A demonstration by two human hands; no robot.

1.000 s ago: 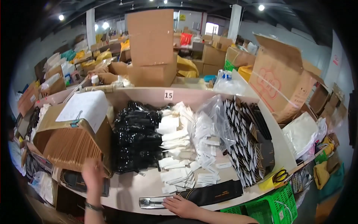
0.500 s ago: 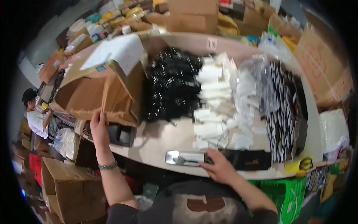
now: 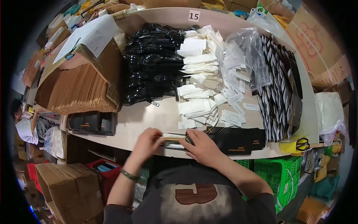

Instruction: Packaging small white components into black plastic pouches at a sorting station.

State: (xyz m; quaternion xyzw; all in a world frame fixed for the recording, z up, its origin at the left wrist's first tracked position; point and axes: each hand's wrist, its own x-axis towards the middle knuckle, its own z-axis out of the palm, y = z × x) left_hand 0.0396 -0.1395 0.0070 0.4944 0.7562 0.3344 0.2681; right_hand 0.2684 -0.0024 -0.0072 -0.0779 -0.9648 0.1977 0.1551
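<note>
My left hand [image 3: 147,142] pinches a thin tan strip [image 3: 168,138] at the table's front edge. The strip lies over a silvery, shiny packet [image 3: 173,145], partly covered by my hands. My right hand [image 3: 203,148] grips the open end of a black printed sleeve [image 3: 238,141], its fingers bent over it. The strip and packet meet the sleeve's end under my right fingers; how far they reach inside is hidden. Left of my hands stands an open cardboard box [image 3: 112,80], packed with thin brown strips [image 3: 78,91].
Black shiny packets [image 3: 153,63], white paper packets [image 3: 197,84] and small white sachets [image 3: 233,117] lie in piles behind. On the right are filled black sleeves [image 3: 274,93], clear plastic [image 3: 257,71] and scissors [image 3: 302,144]. A green crate [image 3: 287,175] stands below. A person [image 3: 27,125] is far left.
My left hand has come from the box's front to the table edge with the thin tan strip. My right hand has shifted left onto the sleeve's end, over the silvery packet.
</note>
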